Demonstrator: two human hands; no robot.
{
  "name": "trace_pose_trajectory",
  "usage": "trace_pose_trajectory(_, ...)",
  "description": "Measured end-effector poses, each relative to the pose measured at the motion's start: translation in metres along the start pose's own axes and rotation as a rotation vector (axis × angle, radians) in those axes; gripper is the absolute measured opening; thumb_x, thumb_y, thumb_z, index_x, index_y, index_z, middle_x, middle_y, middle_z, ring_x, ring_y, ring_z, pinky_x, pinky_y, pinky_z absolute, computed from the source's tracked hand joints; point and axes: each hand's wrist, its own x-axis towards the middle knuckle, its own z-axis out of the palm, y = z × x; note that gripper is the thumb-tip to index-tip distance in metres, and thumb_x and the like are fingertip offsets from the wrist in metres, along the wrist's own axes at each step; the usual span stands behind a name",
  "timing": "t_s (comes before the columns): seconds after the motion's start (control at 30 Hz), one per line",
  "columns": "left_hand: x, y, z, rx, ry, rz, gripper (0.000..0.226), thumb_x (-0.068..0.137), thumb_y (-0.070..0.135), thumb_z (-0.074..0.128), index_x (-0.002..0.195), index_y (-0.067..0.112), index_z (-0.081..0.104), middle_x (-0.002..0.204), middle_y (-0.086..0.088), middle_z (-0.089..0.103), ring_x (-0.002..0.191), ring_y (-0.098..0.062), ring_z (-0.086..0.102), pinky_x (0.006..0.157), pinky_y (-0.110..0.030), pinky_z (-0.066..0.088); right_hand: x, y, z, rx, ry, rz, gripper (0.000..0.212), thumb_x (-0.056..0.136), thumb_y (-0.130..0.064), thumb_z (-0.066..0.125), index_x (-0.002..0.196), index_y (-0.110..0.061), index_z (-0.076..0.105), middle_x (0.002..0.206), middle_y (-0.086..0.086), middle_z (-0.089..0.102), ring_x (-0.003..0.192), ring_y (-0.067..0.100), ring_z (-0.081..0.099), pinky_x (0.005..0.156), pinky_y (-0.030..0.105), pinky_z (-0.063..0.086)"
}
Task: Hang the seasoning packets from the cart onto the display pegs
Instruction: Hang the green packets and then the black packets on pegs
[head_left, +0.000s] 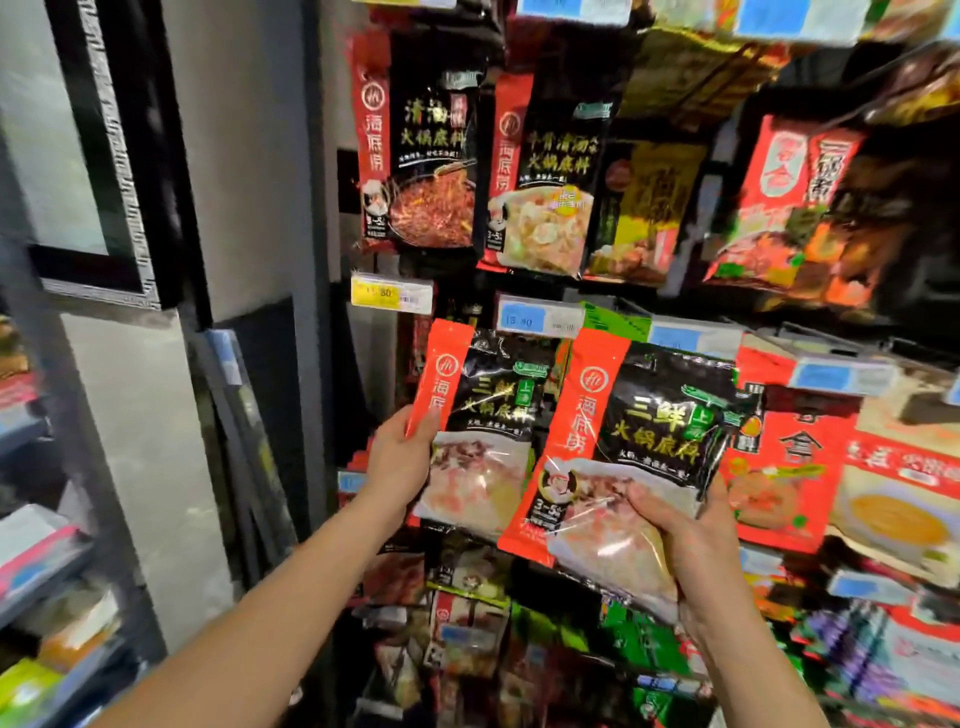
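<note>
Two red-and-black seasoning packets are up in front of the peg display. My left hand (400, 457) grips the left edge of one packet (478, 426), which is upright below a blue price tag (522, 319). My right hand (691, 540) holds the lower right of a second, identical packet (623, 457), tilted slightly and nearer to me. Whether either packet is on a peg is hidden by the packets themselves. The cart is out of view.
Rows of other packets hang above (431, 145) and to the right (784, 467), with more below. A yellow price tag (389, 293) juts out at the upper left. A grey pillar (244, 182) and side shelves (47, 561) stand to the left.
</note>
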Motion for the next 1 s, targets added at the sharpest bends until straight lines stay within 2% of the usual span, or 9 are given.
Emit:
trace_pose_trajectory(0.1,0.005,0.001,0.007,-0.008,-0.036,0.018,0.025,0.103,0.037,0.057,0.118,0.021,0.069,0.097,0.008,0.070,0.086,-0.008,0.061,0.070,-0.024,0.043,0.001,-0.009,-0.005,0.012,0.022,-0.013,0.103,0.053,-0.035,0.097,0.142,-0.016,0.049,0.126,0.018,0.070,0.105,0.040,0.072,0.088,0.062,0.059)
trace_pose_trajectory(0.17,0.009,0.001,0.009,-0.009,-0.044,0.024,0.025,0.104,0.037,0.056,0.119,0.022,0.068,0.092,0.009,0.068,0.080,-0.009,0.060,0.067,-0.025,0.043,0.004,-0.008,-0.012,0.015,0.012,-0.041,0.103,0.058,-0.034,0.096,0.146,-0.019,0.045,0.133,0.015,0.067,0.111,0.036,0.070,0.093,0.060,0.057)
trace_pose_trajectory(0.2,0.011,0.001,0.011,-0.013,-0.049,0.022,0.024,0.104,0.037,0.055,0.119,0.022,0.067,0.087,0.009,0.067,0.074,-0.008,0.058,0.063,-0.026,0.042,0.004,-0.007,-0.013,-0.004,0.005,-0.053,0.107,0.058,-0.039,0.098,0.148,-0.023,0.042,0.137,0.010,0.065,0.116,0.034,0.068,0.098,0.060,0.055)
trace_pose_trajectory(0.3,0.017,0.000,0.014,-0.020,-0.057,0.018,0.028,0.104,0.038,0.055,0.120,0.020,0.067,0.068,0.009,0.058,0.054,-0.006,0.050,0.051,-0.024,0.040,0.005,-0.005,-0.013,-0.045,0.006,-0.048,0.132,0.040,-0.062,0.099,0.152,-0.037,0.034,0.147,0.002,0.058,0.129,0.033,0.060,0.106,0.064,0.047)
trace_pose_trajectory(0.4,0.020,0.000,0.017,-0.042,-0.075,0.040,0.027,0.105,0.035,0.055,0.120,0.015,0.066,0.062,0.010,0.054,0.045,-0.002,0.046,0.044,-0.019,0.038,0.006,-0.005,-0.011,-0.061,0.015,-0.023,0.135,0.038,-0.062,0.100,0.152,-0.039,0.032,0.149,0.003,0.056,0.129,0.034,0.060,0.105,0.064,0.047)
trace_pose_trajectory(0.5,0.021,0.001,0.019,-0.005,-0.106,0.073,0.024,0.105,0.035,0.054,0.119,0.020,0.066,0.078,0.006,0.062,0.051,0.004,0.050,0.049,-0.013,0.040,0.008,-0.003,-0.013,-0.046,0.005,-0.033,0.133,0.039,-0.060,0.100,0.152,-0.039,0.033,0.147,0.002,0.057,0.127,0.034,0.061,0.105,0.063,0.048)
trace_pose_trajectory(0.67,0.019,-0.001,0.020,-0.018,-0.128,0.021,0.018,0.105,0.038,0.053,0.118,0.030,0.063,0.096,0.008,0.068,0.081,-0.009,0.061,0.064,-0.022,0.044,0.014,0.003,-0.015,-0.083,0.023,-0.018,0.136,0.039,-0.063,0.100,0.153,-0.039,0.030,0.155,0.004,0.049,0.135,0.034,0.055,0.107,0.066,0.045)
trace_pose_trajectory(0.87,0.011,-0.011,0.016,0.006,-0.161,0.116,0.026,0.104,0.041,0.052,0.127,0.031,0.062,0.111,0.017,0.069,0.099,0.004,0.063,0.077,-0.015,0.044,0.016,0.006,-0.016,-0.094,0.015,-0.023,0.137,0.039,-0.064,0.099,0.154,-0.041,0.028,0.158,0.002,0.045,0.139,0.032,0.051,0.110,0.065,0.043)
trace_pose_trajectory(1.0,0.005,-0.020,0.019,-0.024,-0.145,0.160,0.023,0.104,0.041,0.053,0.124,0.033,0.061,0.110,0.017,0.069,0.098,0.010,0.063,0.078,-0.011,0.046,0.015,0.005,-0.018,-0.089,0.018,-0.026,0.140,0.037,-0.066,0.098,0.154,-0.041,0.026,0.159,0.002,0.044,0.140,0.032,0.050,0.110,0.065,0.043)
